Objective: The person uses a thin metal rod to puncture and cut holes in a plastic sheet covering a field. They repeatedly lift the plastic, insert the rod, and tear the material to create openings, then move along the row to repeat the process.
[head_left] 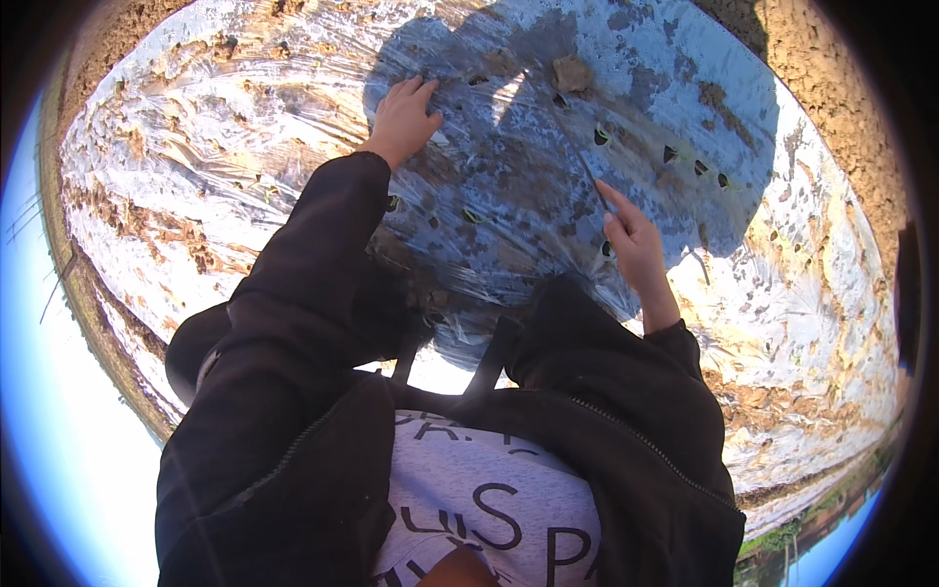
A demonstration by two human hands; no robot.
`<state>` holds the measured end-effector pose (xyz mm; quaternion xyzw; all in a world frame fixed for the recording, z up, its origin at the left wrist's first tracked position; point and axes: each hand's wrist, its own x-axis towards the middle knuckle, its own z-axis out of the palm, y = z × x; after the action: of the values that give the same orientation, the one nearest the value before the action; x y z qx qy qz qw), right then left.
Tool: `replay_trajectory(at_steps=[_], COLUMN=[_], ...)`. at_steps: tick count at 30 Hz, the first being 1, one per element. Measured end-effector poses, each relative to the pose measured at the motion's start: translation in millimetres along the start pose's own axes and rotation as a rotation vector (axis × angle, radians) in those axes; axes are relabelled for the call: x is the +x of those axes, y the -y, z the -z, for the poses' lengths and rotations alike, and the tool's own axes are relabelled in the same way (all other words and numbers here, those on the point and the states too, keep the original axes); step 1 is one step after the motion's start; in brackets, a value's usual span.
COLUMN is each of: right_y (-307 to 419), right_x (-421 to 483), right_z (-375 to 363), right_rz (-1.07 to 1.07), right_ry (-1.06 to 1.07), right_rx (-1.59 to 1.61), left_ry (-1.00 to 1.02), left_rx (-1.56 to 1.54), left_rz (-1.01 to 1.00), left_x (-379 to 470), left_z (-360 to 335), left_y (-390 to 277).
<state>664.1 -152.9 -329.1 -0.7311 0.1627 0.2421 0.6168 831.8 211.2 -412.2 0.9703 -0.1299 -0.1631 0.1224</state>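
My left hand (pixel 406 121) lies palm down on a sheet of plastic mulch film (pixel 513 176), its fingers spread and nothing gripped. Between the thumb and fingers of my right hand (pixel 634 242) is a thin dark rod (pixel 579 155). The rod slants away from me across the film, its far end near a clod of earth (pixel 572 74); whether its tip touches the film I cannot tell. Small dark holes dot the film, and green seedlings show at some, such as a seedling (pixel 475 216) between my arms and another hole (pixel 601 136) beyond my right hand.
My shadow covers the middle of the film, while the sides are in glaring sun. Soil patches (pixel 158 227) lie on the sheet at left. Bare brown soil (pixel 814 81) borders it at upper right. My dark-clad knees (pixel 568 323) are close to the near part of the film.
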Motion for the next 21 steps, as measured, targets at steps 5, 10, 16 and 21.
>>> replay_trajectory(at_steps=[5, 10, 16, 21], right_y=[-1, 3, 2, 0], right_x=[0, 0, -6, -8], right_z=[-2, -3, -3, -4], right_rz=[0.018, 0.033, 0.038, 0.011], right_ry=[-0.029, -0.036, -0.057, -0.036], right_rx=[0.009, -0.008, -0.055, -0.068], left_ry=[-0.018, -0.121, -0.18, -0.168], left_rx=[-0.073, 0.037, -0.188, -0.013], left_rz=[-0.026, 0.088, 0.145, 0.167], left_x=[1, 14, 39, 49], left_z=[10, 20, 26, 23], left_y=[3, 29, 75, 90])
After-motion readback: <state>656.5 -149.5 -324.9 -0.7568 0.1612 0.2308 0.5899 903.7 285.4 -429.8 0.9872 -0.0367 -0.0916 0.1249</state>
